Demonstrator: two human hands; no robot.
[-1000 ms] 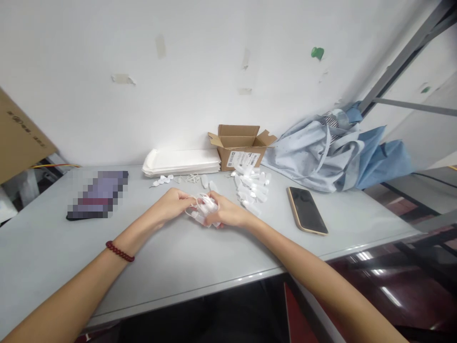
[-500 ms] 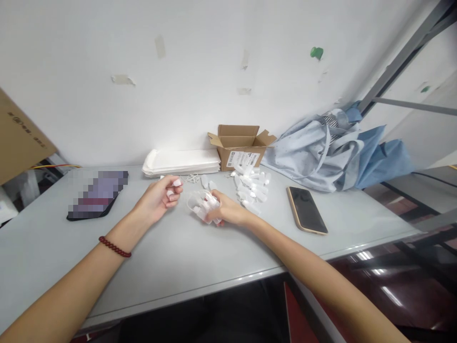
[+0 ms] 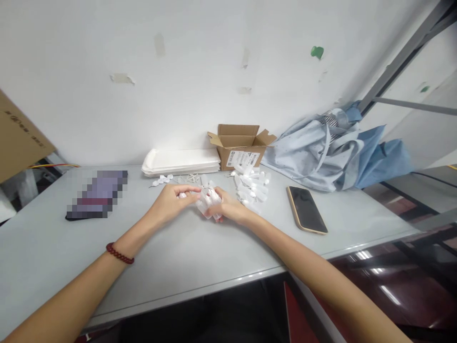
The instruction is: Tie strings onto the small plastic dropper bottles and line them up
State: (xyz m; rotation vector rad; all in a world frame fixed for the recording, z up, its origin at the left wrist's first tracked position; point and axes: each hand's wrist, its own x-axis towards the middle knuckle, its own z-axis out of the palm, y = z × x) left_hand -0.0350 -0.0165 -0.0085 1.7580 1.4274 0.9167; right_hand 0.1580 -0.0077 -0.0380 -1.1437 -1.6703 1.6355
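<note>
In front of me, my right hand (image 3: 230, 207) is closed around a bunch of small translucent white plastic bottles (image 3: 204, 206). My left hand (image 3: 173, 201) has its thumb and forefinger at the left side of this bunch. Small white caps (image 3: 182, 195) show between its curled fingers; how many it holds is hidden. Behind the left hand, several more white pieces lie in a short row (image 3: 162, 180) on the table. A loose heap of similar translucent bottles (image 3: 252, 186) lies right of and behind my right hand.
An open cardboard box (image 3: 239, 147) stands against the wall beside a stack of white paper envelopes (image 3: 182, 162). A phone (image 3: 307, 209) lies at right, and a dark device with a blurred screen (image 3: 98, 193) at left. Blue cloth (image 3: 321, 152) is heaped at the back right.
My left hand has moved right and in to the bottles held by my right hand, uncovering the row of white pieces on the table. My right hand has hardly moved.
</note>
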